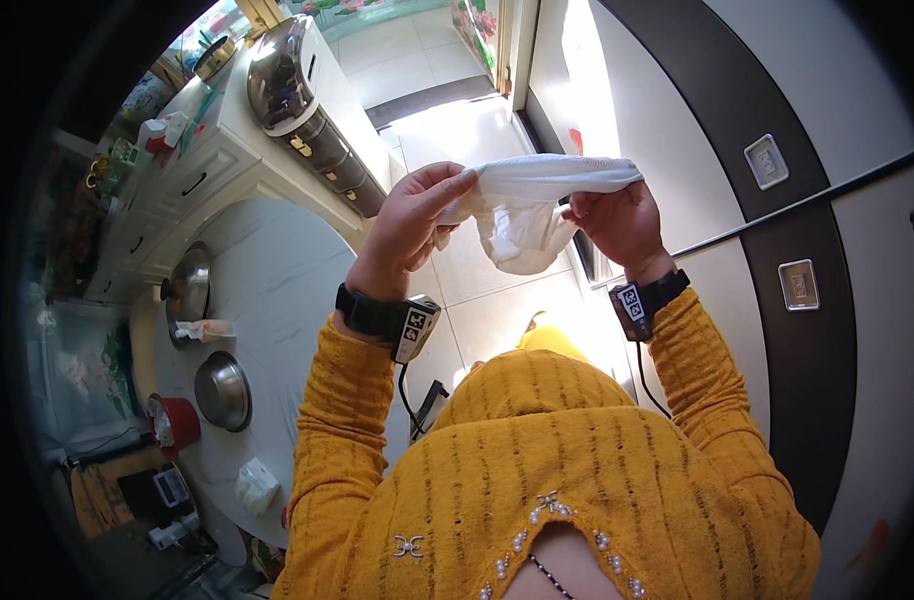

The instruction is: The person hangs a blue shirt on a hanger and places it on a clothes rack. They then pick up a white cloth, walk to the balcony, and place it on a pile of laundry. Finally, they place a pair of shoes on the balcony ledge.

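A pair of white underpants (522, 225) hangs in the air in front of me. Its band is stretched between my two hands, and the thinner lower part sags in a loop with light passing through it. My left hand (409, 218) pinches one end of the band between thumb and fingers. At the other end, my right hand (622, 222) grips the band with its fingers curled, partly hidden by the cloth. On each wrist is a black strap with a small box and a cable.
To the left stands a round marbled table (277, 290) bearing a metal bowl (223, 391), a pot lid (189, 290) and a tissue pack (257, 485). A red bin (174, 422) is beside it. Farther off are a white cabinet (202, 180) and a brown-fronted dispenser (322, 150). Sliding doors (677, 130) line the right.
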Available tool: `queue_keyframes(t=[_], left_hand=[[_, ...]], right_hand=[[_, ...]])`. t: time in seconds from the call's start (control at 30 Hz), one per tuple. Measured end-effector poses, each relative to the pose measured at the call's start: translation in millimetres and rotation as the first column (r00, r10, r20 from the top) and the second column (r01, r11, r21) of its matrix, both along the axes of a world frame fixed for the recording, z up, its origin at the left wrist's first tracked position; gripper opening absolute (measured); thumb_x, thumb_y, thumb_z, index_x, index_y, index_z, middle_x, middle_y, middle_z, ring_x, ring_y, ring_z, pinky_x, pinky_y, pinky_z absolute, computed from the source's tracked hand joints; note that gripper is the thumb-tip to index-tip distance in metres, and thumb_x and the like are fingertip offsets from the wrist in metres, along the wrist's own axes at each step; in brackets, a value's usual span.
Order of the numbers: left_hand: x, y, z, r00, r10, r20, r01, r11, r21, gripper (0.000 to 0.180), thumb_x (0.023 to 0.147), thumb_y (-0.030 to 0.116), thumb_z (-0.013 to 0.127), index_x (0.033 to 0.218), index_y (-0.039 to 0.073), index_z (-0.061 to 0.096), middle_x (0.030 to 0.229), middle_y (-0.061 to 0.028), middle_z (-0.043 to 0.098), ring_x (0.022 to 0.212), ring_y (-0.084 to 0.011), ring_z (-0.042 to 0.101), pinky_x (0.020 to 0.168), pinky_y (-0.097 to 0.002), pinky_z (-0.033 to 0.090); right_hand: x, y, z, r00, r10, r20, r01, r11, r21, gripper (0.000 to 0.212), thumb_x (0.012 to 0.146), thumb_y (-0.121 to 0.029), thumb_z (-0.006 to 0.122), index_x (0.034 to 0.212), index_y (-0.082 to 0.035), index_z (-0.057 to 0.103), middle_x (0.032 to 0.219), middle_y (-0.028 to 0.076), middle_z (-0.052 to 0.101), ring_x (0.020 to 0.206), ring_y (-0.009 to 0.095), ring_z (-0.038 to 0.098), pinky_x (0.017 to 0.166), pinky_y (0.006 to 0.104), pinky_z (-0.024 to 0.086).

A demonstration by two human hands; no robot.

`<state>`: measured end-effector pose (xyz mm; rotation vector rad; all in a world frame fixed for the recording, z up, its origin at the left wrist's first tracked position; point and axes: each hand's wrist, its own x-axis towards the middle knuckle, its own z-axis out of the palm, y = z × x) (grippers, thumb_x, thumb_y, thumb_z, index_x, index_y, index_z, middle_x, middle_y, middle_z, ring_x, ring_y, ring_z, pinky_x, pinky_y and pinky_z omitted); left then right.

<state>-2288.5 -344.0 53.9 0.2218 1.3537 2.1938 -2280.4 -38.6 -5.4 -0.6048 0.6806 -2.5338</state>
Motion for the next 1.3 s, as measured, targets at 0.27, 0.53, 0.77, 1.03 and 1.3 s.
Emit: queue_keyframes(t=[0.27, 0.53, 0.77, 1.03, 1.3], left_hand=[[-166.8, 66.5, 14.7, 0.993, 0.072, -0.091, -0.073, 0.997, -0.013, 0.027, 0.094, 0.027, 0.069, 0.108, 0.004, 0.070, 0.089, -0.0031, 0.069, 0.073, -0.0083, 0.063, 0.060, -0.0209, 0.049], [-295.7, 72.8, 26.8, 0.907, 0.420, 0.034, -0.421, 0.907, 0.021, 0.032, 0.092, 0.028, 0.072, 0.110, 0.002, 0.070, 0.092, -0.0036, 0.070, 0.078, -0.0090, 0.064, 0.066, -0.0218, 0.049], [-412.1, 59.7, 19.6, 0.855, 0.519, -0.003, -0.514, 0.847, 0.132, 0.030, 0.093, 0.024, 0.071, 0.111, 0.000, 0.069, 0.094, -0.0044, 0.070, 0.081, -0.0101, 0.065, 0.069, -0.0238, 0.051], [-573.9, 4.2, 15.7, 0.865, 0.501, 0.027, -0.500, 0.856, 0.133, 0.025, 0.093, 0.020, 0.071, 0.108, 0.000, 0.071, 0.092, -0.0029, 0.069, 0.077, -0.0076, 0.062, 0.065, -0.0221, 0.047], [-745.9, -61.3, -8.4, 0.766, 0.636, -0.096, -0.636, 0.771, 0.038, 0.029, 0.090, 0.021, 0.075, 0.107, -0.001, 0.071, 0.096, -0.0035, 0.070, 0.082, -0.0099, 0.062, 0.074, -0.0237, 0.050]], right_hand=[[-146.4, -18.4, -31.4, 0.958, -0.205, 0.199, -0.015, 0.658, 0.753, 0.040, 0.093, -0.018, 0.056, 0.130, -0.003, 0.053, 0.122, 0.011, 0.063, 0.110, 0.024, 0.062, 0.101, 0.0403, 0.047], [-302.0, -11.2, -44.2, 0.891, -0.325, -0.318, 0.391, 0.191, 0.900, 0.029, 0.092, -0.030, 0.068, 0.090, -0.001, 0.062, 0.079, 0.005, 0.063, 0.070, 0.012, 0.059, 0.067, 0.0263, 0.049], [-398.3, -70.3, -30.7, 0.733, 0.125, -0.669, 0.624, 0.268, 0.734, 0.025, 0.088, -0.021, 0.071, 0.105, -0.003, 0.067, 0.095, 0.011, 0.069, 0.068, 0.021, 0.065, 0.064, 0.0310, 0.053], [-570.5, -137.4, -68.9, 0.446, 0.395, -0.803, 0.894, -0.158, 0.419, 0.068, 0.077, -0.011, 0.072, 0.135, 0.009, 0.042, 0.132, 0.029, 0.049, 0.100, 0.042, 0.060, 0.087, 0.0426, 0.051], [-695.2, -153.0, -14.0, 0.621, 0.672, -0.404, 0.771, -0.431, 0.468, 0.013, 0.083, -0.017, 0.065, 0.087, -0.008, 0.073, 0.092, 0.012, 0.063, 0.090, 0.027, 0.066, 0.077, 0.0381, 0.054]])
